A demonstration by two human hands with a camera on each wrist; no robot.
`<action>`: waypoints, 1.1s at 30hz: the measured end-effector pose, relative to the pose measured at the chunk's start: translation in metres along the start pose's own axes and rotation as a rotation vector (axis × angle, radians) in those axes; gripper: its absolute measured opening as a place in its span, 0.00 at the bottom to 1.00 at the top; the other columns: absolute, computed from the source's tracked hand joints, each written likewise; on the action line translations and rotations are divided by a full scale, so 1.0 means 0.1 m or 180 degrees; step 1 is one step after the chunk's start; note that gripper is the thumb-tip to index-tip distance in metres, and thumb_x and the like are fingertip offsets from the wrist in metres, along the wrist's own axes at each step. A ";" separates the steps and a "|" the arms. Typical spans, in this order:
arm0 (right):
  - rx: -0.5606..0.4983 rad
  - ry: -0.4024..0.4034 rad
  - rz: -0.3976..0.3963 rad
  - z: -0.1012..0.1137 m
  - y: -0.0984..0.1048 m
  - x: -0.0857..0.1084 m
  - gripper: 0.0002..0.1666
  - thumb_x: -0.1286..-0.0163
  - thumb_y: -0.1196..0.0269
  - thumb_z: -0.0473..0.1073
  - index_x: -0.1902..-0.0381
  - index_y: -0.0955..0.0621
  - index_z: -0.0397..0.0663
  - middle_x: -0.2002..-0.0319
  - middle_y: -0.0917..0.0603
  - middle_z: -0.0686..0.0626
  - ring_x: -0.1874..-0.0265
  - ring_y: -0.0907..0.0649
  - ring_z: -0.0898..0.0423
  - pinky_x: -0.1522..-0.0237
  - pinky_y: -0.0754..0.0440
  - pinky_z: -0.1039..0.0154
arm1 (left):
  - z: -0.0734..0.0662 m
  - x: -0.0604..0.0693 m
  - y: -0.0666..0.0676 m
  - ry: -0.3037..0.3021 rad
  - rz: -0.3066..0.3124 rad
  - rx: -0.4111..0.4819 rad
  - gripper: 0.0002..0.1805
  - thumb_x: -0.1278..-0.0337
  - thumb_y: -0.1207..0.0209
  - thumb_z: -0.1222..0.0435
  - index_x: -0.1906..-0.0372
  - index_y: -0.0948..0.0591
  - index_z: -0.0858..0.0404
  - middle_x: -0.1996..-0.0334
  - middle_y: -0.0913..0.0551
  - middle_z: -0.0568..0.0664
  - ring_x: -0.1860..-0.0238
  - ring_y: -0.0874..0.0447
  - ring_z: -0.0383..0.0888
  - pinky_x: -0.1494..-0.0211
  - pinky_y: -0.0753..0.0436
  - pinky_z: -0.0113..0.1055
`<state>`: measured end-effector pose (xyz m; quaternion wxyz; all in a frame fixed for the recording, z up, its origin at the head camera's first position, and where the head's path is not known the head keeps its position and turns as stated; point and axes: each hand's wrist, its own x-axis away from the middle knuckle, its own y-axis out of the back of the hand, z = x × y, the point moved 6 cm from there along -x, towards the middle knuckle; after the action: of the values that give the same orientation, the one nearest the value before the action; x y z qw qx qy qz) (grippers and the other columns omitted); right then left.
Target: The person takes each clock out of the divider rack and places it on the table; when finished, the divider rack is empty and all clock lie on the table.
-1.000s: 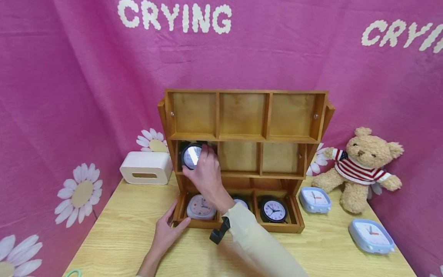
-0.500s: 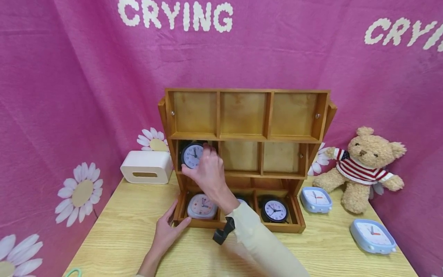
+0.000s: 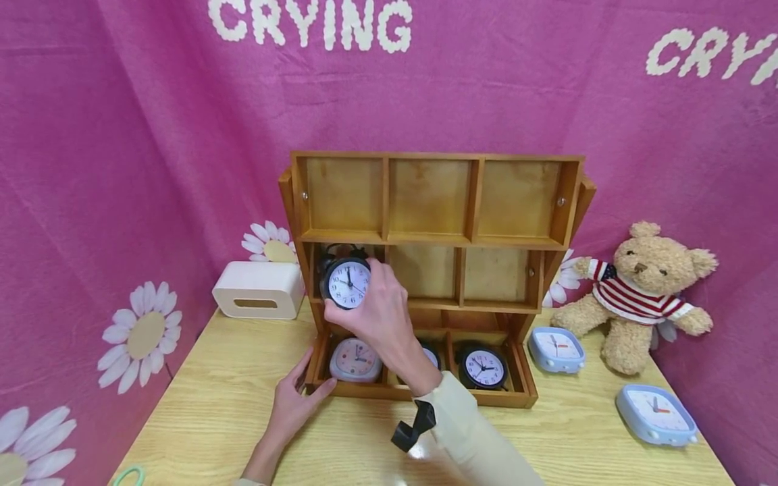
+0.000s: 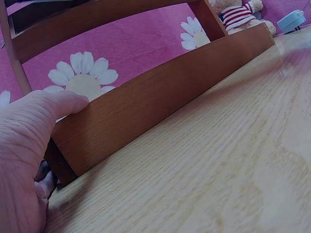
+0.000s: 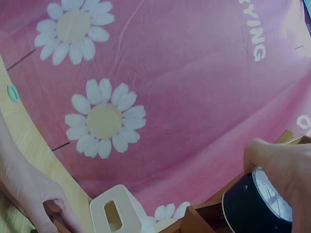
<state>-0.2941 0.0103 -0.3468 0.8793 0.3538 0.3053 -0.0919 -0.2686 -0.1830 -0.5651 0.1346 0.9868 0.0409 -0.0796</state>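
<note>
Pinched between the right hand's point(image 3: 383, 307) thumb and fingers is a round black alarm clock point(image 3: 348, 283), its white dial facing out, in front of the middle row's left compartment. In the right wrist view the black clock point(image 5: 252, 206) shows from its side, with the right hand point(image 5: 284, 167) on it. The left hand point(image 3: 292, 405) grips the lower left corner of the wooden shelf point(image 3: 431, 239). Its thumb lies against the front board point(image 4: 160, 92) in the left wrist view, the left hand's point(image 4: 29, 141) other fingers round the side.
The bottom row holds a pale square clock point(image 3: 355, 360), a partly hidden one point(image 3: 430, 356) and a black one point(image 3: 483, 368). Two blue clocks point(image 3: 556, 349) point(image 3: 656, 414) and a teddy bear point(image 3: 644, 290) are at the right, a white tissue box point(image 3: 258, 290) at the left.
The right hand has drawn the black clock forward and slightly right from the middle left compartment, and glare has left its dial. The left hand stays at the shelf corner.
</note>
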 end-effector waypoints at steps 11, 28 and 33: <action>-0.0258 0.0000 -0.0005 -0.11 0.20 0.29 0.51 0.51 0.22 0.60 0.35 0.28 0.40 0.46 0.20 0.42 0.54 0.18 0.47 0.53 0.11 0.51 | -0.01 0.01 -0.01 -0.0067 -0.0051 0.0050 0.45 0.44 0.24 0.65 0.22 0.32 0.67 0.27 0.29 0.65 0.30 0.25 0.61 0.28 0.28 0.46; -0.0410 0.0096 -0.0504 -0.48 0.58 0.92 0.53 0.58 0.21 0.50 0.32 0.27 0.44 0.43 0.23 0.47 0.50 0.17 0.53 0.53 0.12 0.53 | 0.03 0.04 -0.02 0.0018 0.0015 0.0181 0.46 0.44 0.24 0.64 0.21 0.33 0.65 0.24 0.33 0.62 0.25 0.33 0.59 0.25 0.34 0.39; -0.0445 0.0192 -0.0658 -0.60 0.72 1.04 0.54 0.58 0.22 0.48 0.30 0.26 0.44 0.41 0.22 0.46 0.45 0.20 0.53 0.48 0.16 0.57 | 0.02 0.02 -0.01 0.0023 0.0004 0.0182 0.47 0.44 0.24 0.64 0.21 0.33 0.65 0.23 0.34 0.62 0.25 0.34 0.60 0.24 0.37 0.45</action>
<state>-0.2127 0.1096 -0.4027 0.8781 0.2609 0.3721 -0.1499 -0.2669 -0.1827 -0.5674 0.1062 0.9906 0.0385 -0.0771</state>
